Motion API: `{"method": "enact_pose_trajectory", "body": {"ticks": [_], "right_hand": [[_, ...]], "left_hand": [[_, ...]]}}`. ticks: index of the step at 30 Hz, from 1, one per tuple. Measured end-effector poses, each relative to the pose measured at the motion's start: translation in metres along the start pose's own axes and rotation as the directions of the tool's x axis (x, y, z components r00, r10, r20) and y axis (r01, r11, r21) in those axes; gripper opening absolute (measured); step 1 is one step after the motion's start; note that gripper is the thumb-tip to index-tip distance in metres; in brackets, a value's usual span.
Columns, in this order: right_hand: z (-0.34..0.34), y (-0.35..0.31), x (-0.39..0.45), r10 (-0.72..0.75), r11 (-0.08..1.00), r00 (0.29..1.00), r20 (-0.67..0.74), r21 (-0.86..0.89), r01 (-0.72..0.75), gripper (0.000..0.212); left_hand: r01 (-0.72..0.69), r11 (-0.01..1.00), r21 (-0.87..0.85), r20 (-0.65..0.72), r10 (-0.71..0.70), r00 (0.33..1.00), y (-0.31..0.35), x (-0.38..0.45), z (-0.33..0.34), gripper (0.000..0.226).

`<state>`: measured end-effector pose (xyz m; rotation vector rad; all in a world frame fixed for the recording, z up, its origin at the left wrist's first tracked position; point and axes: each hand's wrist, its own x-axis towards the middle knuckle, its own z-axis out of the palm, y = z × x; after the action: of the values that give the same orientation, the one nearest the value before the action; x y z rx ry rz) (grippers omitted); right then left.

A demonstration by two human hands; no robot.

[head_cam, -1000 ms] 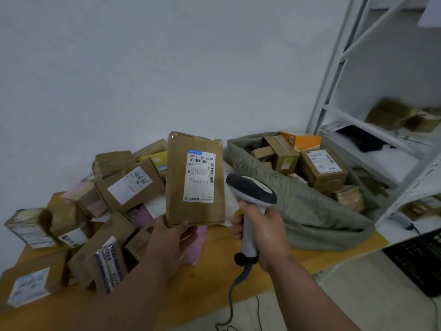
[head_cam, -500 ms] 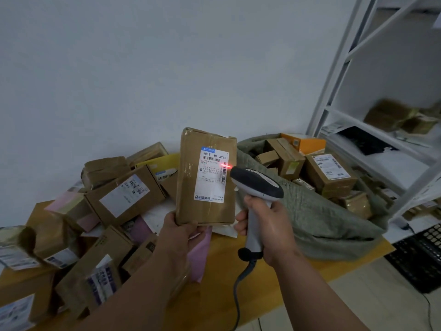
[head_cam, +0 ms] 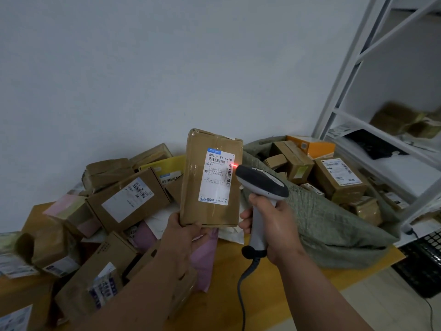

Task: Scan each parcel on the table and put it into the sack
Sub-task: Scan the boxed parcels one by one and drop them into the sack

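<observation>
The left hand (head_cam: 185, 231) is gripping a brown cardboard parcel (head_cam: 211, 177) by its bottom left corner, fingers curled round the lower edge, and is holding it upright above the wooden table (head_cam: 238, 266) with its white shipping label (head_cam: 217, 176) facing the camera. The right hand (head_cam: 274, 231) is wrapping its fingers round the pale handle of a barcode scanner (head_cam: 261, 185), whose dark head is sitting just at 3 o'clock of the parcel and pointing toward 9 o'clock at the label. A red light spot (head_cam: 235, 166) is glowing on the label's right edge, over a vertical barcode (the smaller print there is too fine to read). The scanner's black cable (head_cam: 241, 297) is hanging down toward 6 o'clock past the table edge. At 8 to 9 o'clock of the held parcel a heap of parcels (head_cam: 124, 199) is lying on the table, among them brown cartons, pink bags and a yellow one. At 3 o'clock a grey-green sack (head_cam: 329, 223) is lying open on the table, with several boxes showing in its mouth. A white metal shelf rack (head_cam: 358, 68) is standing at 2 o'clock.
</observation>
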<state>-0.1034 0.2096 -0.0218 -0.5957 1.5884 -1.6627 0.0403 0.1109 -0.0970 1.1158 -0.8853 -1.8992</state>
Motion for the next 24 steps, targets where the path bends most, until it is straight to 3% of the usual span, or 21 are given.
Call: {"method": "enact_pose_trajectory", "body": {"ticks": [5, 10, 17, 19, 22, 24], "right_hand": [[-0.005, -0.001, 0.008, -0.002, 1.0, 1.0, -0.028, 0.008, 0.002, 0.014], [-0.024, 0.003, 0.03, -0.034, 0.998, 0.984, -0.176, 0.037, 0.042, 0.008], [-0.074, 0.006, 0.072, -0.084, 0.996, 0.977, -0.198, 0.009, 0.088, 0.031], [-0.094, -0.005, 0.085, -0.078, 0.995, 0.974, -0.212, 0.038, 0.088, 0.05], [-0.128, -0.025, 0.114, -0.088, 0.991, 0.961, -0.263, 0.079, 0.112, 0.082], [-0.15, -0.032, 0.136, -0.063, 0.985, 0.949, -0.309, 0.134, 0.109, 0.077]], "left_hand": [[-0.005, 1.0, 0.02, -0.003, 0.005, 1.0, 0.0, 0.007, 0.004, 0.042], [-0.033, 0.998, -0.058, 0.057, 0.036, 0.998, 0.016, 0.011, 0.039, 0.033], [-0.125, 0.992, 0.024, 0.132, 0.121, 0.984, 0.02, 0.028, 0.124, 0.059], [-0.119, 0.991, 0.067, 0.166, 0.106, 0.98, 0.013, 0.032, 0.156, 0.066], [-0.1, 0.982, 0.158, 0.188, 0.07, 0.98, 0.005, 0.034, 0.203, 0.06], [-0.126, 0.96, 0.251, 0.198, 0.076, 0.977, 0.004, 0.038, 0.228, 0.061]]}}
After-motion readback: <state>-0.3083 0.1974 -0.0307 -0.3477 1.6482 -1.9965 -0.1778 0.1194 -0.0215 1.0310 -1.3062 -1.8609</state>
